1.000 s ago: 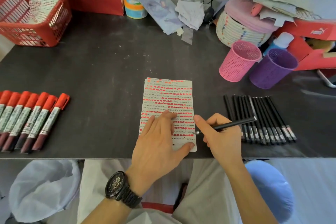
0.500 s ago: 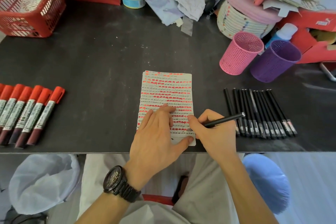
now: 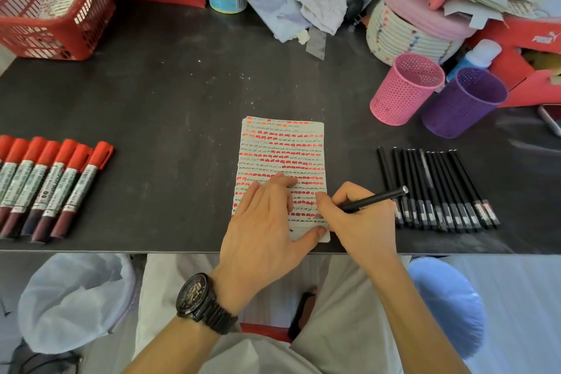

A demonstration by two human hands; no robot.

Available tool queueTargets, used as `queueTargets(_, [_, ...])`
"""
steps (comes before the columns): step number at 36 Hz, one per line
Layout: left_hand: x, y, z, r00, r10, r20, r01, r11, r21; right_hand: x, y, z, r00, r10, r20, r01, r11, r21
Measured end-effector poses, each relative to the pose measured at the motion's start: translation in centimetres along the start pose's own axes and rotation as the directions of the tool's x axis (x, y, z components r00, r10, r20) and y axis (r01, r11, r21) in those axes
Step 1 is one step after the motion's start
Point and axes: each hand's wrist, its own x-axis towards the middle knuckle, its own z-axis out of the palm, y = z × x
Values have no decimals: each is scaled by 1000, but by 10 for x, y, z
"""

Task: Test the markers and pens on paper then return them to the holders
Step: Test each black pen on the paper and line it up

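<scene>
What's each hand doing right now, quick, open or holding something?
The left hand is open, fingers flat, pressing down the paper.
The right hand is closed around a black pen, its tip at the paper.

Out of sight: pen tip, lower paper, edge cut-offs

Your right hand [image 3: 361, 222] covers the tip of the pen [image 3: 376, 199], so tip-to-paper contact can't be told. Your left hand [image 3: 264, 222] lies over the lower-left part of the paper [image 3: 282, 146] & hides the marks under it. The scribbles are too small to read, same w/ the label print on the red markers [image 3: 54, 185]. That row runs off the left edge, so no full count. The near ends of the leftmost black pens [image 3: 440, 188] sit behind your right hand. The red basket [image 3: 60, 30] is cut by the top-left corner, the red box [image 3: 531, 48] by the right edge.
</scene>
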Motion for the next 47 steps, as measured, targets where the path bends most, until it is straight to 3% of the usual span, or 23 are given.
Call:
queueTargets(22, [0,-3,1,1000,3,30,-4,1000,20,1,0,-2,1000,-3,-6,3,1000,-31])
queueTargets(27, [-1,-1,-2,998,10,54,-10,1000,8,2,-4,-7,992,64,-112,-56,996,72])
queueTargets(31, [4,0,-15,983,-110,148,137,974,-182,2,-11,-9,986,81,-143,-57,985,166])
queueTargets(34, [7,-5,-21,963,-202,177,262,849,-458,1,-18,-8,985,98,-144,-64,972,227])
queueTargets(37, [7,-8,-26,967,-228,114,246,723,-646,3,-23,-8,980,129,-152,-80,951,298])
queueTargets(42, [11,-20,-29,939,-342,35,285,716,-637,7,-27,-9,985,131,-108,-77,912,402])
queueTargets(47, [8,-12,-32,946,-318,63,283,718,-636,11,-23,-6,982,156,104,-186,745,641])
